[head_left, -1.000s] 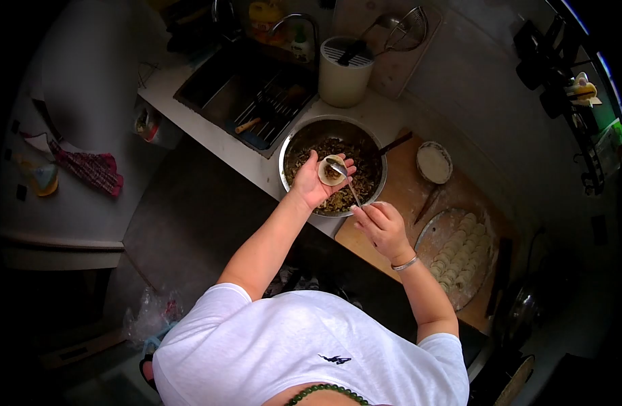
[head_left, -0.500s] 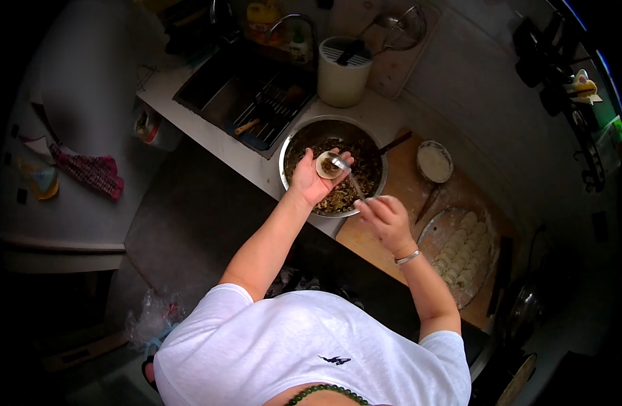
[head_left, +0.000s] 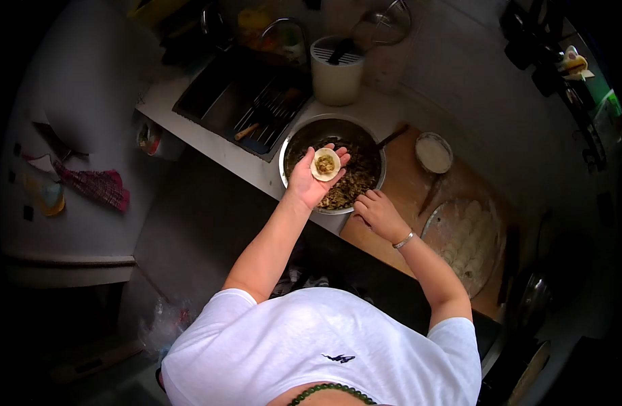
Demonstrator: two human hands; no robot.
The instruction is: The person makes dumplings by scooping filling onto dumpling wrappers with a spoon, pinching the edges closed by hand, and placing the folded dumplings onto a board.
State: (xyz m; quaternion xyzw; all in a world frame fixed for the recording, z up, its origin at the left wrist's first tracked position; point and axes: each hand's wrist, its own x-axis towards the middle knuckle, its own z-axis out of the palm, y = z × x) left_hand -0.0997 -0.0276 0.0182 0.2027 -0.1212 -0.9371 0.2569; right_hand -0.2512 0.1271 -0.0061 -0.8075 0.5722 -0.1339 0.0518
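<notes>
On the upturned palm of my left hand (head_left: 305, 184) rests a round dumpling wrapper (head_left: 315, 172) with a mound of brownish filling (head_left: 326, 164) in its middle. The fingers lie stretched out beneath it, above a large metal bowl (head_left: 284, 150) of chopped filling. My right hand (head_left: 380, 215) is at the bowl's lower right rim with its fingers curled. I cannot make out what, if anything, is in those fingers; no spoon shows clearly there.
Right of the bowl, a wooden board (head_left: 407, 177) carries a small bowl of white stuff (head_left: 433, 153) with a handle and a floured round tray (head_left: 436, 227) with rows of dumplings (head_left: 468, 237). A sink (head_left: 216, 95) and a white bin (head_left: 336, 80) stand behind.
The spoon that my right hand held over the wrapper is gone from there, and the filling now shows uncovered. My right hand has moved slightly down and right. The left hand stays nearly in place.
</notes>
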